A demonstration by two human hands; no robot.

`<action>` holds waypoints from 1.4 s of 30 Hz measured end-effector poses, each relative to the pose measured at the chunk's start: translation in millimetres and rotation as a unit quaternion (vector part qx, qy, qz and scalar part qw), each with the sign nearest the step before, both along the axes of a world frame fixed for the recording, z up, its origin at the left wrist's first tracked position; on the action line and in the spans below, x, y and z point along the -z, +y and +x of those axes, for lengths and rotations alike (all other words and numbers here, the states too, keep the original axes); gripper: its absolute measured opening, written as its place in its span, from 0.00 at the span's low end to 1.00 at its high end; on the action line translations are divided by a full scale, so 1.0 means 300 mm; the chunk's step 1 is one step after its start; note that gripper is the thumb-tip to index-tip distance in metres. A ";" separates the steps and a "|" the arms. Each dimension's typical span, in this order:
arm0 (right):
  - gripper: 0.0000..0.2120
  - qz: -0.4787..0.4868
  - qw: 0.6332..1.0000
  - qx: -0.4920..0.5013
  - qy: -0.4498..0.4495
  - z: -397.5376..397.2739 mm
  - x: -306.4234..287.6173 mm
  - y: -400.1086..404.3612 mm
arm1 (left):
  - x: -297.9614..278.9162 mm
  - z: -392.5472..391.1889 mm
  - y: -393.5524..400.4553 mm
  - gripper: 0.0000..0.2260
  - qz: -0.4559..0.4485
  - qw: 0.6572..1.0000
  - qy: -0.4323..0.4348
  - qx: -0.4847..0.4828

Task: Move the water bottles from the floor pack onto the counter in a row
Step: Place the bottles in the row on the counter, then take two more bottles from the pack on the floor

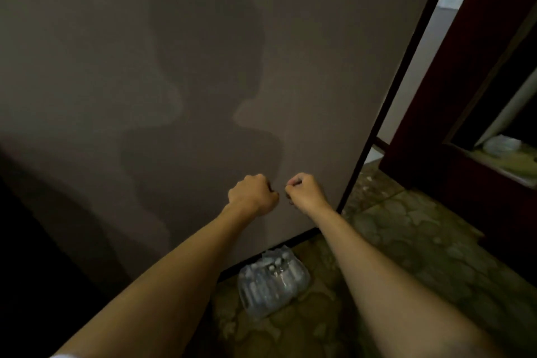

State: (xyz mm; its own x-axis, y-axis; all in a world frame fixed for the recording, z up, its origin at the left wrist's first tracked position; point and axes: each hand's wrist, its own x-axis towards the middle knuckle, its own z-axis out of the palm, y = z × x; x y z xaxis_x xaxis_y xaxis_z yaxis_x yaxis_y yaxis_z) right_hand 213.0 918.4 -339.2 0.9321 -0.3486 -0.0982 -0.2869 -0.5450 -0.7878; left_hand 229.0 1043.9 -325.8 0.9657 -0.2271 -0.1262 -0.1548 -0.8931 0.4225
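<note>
Dim grey wall (174, 67) is faced; both fists, left hand (252, 194) and right hand (305, 190), are curled tight, nothing held. Bottle pack (271, 282) is sat on patterned floor (406, 241) below, caps upward.

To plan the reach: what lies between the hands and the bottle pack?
Nothing: the head view shows only bare wall between the fists and the pack.

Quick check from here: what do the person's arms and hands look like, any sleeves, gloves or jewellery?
Both forearms are bare right down to the left hand and the right hand. No gloves, watch or rings show. A sliver of white fabric at the bottom left edge may be a sleeve.
</note>
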 end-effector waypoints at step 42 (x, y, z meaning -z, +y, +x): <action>0.16 0.175 0.886 -0.093 0.418 0.602 1.732 -0.748 | 1.696 0.492 -0.755 0.13 -0.146 0.856 0.378 -0.320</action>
